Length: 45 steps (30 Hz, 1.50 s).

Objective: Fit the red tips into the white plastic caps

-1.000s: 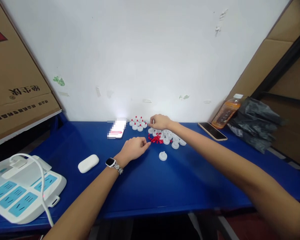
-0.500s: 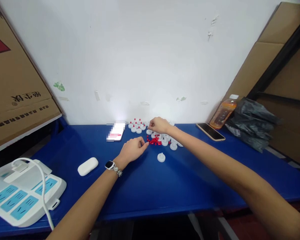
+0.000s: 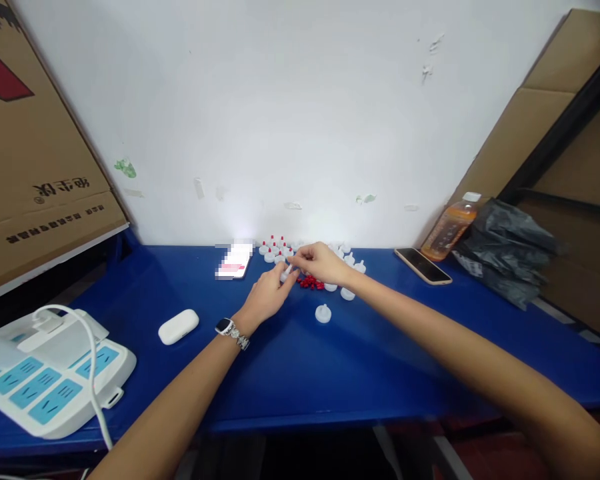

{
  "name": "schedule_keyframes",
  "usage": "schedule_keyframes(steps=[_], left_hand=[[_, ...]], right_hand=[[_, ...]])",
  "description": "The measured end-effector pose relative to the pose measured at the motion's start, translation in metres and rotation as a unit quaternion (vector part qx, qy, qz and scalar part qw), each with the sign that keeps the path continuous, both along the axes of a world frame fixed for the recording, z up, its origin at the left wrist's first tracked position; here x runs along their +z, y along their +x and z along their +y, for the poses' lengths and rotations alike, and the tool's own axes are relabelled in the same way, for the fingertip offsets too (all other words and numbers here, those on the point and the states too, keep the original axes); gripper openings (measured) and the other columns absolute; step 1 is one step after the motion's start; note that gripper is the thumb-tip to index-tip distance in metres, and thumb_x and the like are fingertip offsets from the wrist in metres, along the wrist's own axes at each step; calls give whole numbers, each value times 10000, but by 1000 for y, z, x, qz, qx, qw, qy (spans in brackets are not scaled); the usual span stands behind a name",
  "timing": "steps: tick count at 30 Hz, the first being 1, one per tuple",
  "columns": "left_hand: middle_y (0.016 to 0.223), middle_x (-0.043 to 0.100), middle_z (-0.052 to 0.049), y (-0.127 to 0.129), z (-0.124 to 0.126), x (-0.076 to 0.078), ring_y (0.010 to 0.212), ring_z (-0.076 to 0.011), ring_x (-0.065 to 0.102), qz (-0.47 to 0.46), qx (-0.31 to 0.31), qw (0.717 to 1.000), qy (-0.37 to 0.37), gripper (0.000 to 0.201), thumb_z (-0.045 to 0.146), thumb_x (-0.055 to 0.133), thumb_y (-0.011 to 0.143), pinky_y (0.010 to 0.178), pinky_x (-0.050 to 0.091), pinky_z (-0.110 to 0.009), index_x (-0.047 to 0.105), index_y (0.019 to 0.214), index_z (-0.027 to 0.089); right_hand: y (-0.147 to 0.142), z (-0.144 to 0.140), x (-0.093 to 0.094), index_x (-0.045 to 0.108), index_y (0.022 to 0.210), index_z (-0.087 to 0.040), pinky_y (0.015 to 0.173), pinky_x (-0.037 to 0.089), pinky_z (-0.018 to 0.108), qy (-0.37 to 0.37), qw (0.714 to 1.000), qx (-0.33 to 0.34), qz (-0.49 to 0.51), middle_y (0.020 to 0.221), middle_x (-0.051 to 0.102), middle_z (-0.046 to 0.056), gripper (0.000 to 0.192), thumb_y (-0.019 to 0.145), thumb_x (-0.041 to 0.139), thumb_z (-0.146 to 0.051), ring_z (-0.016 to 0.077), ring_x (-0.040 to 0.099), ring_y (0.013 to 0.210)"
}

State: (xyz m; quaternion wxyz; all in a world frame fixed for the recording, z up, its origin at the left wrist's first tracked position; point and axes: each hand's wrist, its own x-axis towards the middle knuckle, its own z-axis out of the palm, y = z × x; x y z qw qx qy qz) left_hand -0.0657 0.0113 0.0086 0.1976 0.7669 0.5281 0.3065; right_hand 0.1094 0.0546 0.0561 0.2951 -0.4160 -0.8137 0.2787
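Note:
My left hand (image 3: 267,293) grips a white nozzle cap (image 3: 287,273) between thumb and fingers, its narrow tip pointing up. My right hand (image 3: 323,263) is closed in a pinch at the tip of that same cap, touching my left fingers. Just right of my left fingertips lies a heap of small red tip covers (image 3: 311,283). Behind my hands, against the wall, stands a group of white nozzle caps with red tips (image 3: 279,253). More plain white caps (image 3: 349,293) sit partly hidden under my right hand and wrist. One lone white cap (image 3: 323,314) stands nearer to me.
At left are a lit phone (image 3: 237,260), a white oval case (image 3: 179,327) and a power strip (image 3: 65,387) with a cable. A dark phone (image 3: 423,265), an orange drink bottle (image 3: 451,227) and a black plastic bag (image 3: 505,250) lie at right. Cardboard flanks both sides.
My right hand has come from the white caps at the back toward my left hand. A white nozzle cap is now in my left fingers, which were empty before. The view has shifted slightly.

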Motion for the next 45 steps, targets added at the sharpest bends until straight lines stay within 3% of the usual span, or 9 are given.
schedule_keyframes(steps=[4,9,13,25,29,32,34,41,45], left_hand=[[661,575,2,-6,8,-4,599,-161,517,0,21,1000,-5,395,565,362,964,547,295,-256,488,816,221],[665,583,-8,-13,12,-4,590,-162,524,35,50,998,-8,415,572,383,949,533,261,-261,487,760,217],[696,608,-21,-14,12,-4,601,-170,541,50,52,997,-5,411,571,380,948,533,252,-265,506,777,218],[690,611,-25,-14,11,-3,624,-186,569,74,46,996,-4,409,569,386,946,546,269,-270,499,763,221],[682,607,-20,-15,10,-3,599,-182,559,60,42,997,-1,407,565,385,950,537,273,-266,506,767,222],[692,615,-18,-14,9,-2,593,-177,556,49,35,998,2,392,576,444,924,533,279,-263,509,771,221],[699,620,-18,-12,8,-1,596,-175,555,46,29,998,7,383,580,507,890,534,286,-264,505,761,219],[663,598,10,0,-2,5,585,-155,530,23,-15,1000,-2,372,545,561,864,533,297,-265,472,726,212],[656,572,30,7,-6,5,582,-131,504,6,-52,999,-2,366,524,562,871,537,302,-257,468,723,203]], right_hand=[[7,20,5,724,902,-135,634,393,234,97,987,6,-126,746,697,38,254,923,516,-279,127,583,649],[4,38,10,737,1023,-193,735,403,258,172,910,84,-367,969,726,79,272,797,595,-140,202,642,882],[-9,41,12,744,1045,-231,793,406,294,207,864,101,-448,1030,723,82,314,766,619,-157,245,646,968],[-21,49,4,752,905,-182,704,418,281,189,856,96,-472,917,742,103,187,755,641,-193,242,679,852],[-16,47,6,715,827,-165,666,420,271,184,903,74,-382,823,725,90,121,722,668,-203,209,661,752],[-4,37,7,670,832,-161,636,435,238,127,970,52,-199,759,700,41,104,735,636,-175,153,633,682],[6,24,4,643,827,-154,637,458,227,80,993,39,-78,740,686,24,95,735,619,-149,136,633,675],[28,-24,-28,615,831,-155,596,495,244,-31,986,0,165,680,658,5,97,751,655,-192,121,621,596],[32,-32,-42,622,850,-150,638,533,281,-74,970,-2,231,697,691,31,161,771,697,-269,152,676,633]])
